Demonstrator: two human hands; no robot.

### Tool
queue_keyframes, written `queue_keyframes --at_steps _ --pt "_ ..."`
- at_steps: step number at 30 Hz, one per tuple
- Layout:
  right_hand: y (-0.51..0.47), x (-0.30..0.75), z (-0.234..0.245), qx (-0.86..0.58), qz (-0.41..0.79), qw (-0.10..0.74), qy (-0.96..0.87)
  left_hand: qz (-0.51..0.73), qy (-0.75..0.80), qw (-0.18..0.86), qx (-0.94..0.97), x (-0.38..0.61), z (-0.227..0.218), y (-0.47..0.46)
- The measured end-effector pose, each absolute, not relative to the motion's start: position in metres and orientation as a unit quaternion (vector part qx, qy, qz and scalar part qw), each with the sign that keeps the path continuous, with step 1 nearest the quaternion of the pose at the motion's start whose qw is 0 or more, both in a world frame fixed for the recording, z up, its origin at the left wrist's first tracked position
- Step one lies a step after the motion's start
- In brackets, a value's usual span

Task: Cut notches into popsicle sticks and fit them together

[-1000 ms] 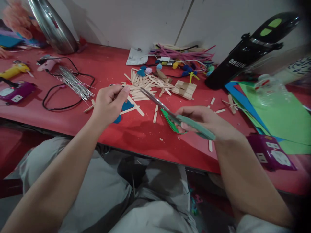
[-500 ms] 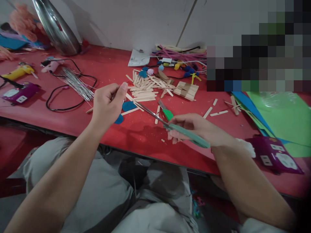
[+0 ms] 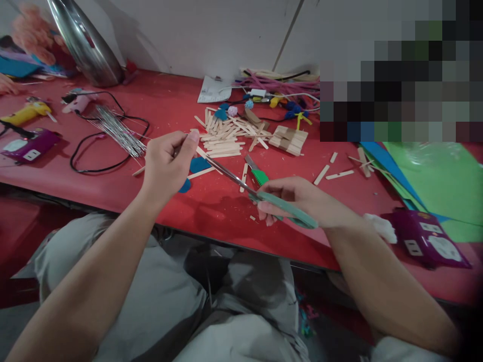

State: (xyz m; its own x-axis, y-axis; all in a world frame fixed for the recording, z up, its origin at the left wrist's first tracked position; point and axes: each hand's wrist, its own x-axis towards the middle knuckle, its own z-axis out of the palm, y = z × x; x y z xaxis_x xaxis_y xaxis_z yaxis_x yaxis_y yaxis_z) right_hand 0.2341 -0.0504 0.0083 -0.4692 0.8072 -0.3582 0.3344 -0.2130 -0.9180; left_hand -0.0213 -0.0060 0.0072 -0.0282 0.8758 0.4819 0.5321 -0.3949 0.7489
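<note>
From my remote seat I see the left hand (image 3: 168, 163) raised over the red table (image 3: 211, 211). Its thumb and forefinger are pinched on a small stick (image 3: 177, 149). Most of it is hidden inside the fingers, so I cannot tell its length. The right hand (image 3: 302, 203) is wrapped around the teal handles of the scissors (image 3: 234, 177). The blades, almost closed together, reach to just beside the left thumb tip. Under the left fingers lie blue pieces (image 3: 198, 164), and beyond them is the pile of sticks (image 3: 224, 138). A green-handled tool (image 3: 259, 177) lies just in front of the right fingertips. To cut well, I judge, the blades should open wide and take the stick close to the pinch but clear of the thumb. They should meet it squarely, so it does not split or jump away.
</note>
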Motion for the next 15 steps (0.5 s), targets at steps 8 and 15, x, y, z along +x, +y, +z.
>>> queue_keyframes --at_steps 8,15 --pt "-0.0523 0.2346 0.0075 -0.485 0.609 0.191 -0.598 0.488 0.529 0.184 0.67 -0.0201 0.0086 -0.0046" --pt "-0.0521 0.2322 0.0077 -0.5 0.604 0.195 -0.589 0.488 0.528 0.187 0.669 -0.0217 0.0057 -0.0043"
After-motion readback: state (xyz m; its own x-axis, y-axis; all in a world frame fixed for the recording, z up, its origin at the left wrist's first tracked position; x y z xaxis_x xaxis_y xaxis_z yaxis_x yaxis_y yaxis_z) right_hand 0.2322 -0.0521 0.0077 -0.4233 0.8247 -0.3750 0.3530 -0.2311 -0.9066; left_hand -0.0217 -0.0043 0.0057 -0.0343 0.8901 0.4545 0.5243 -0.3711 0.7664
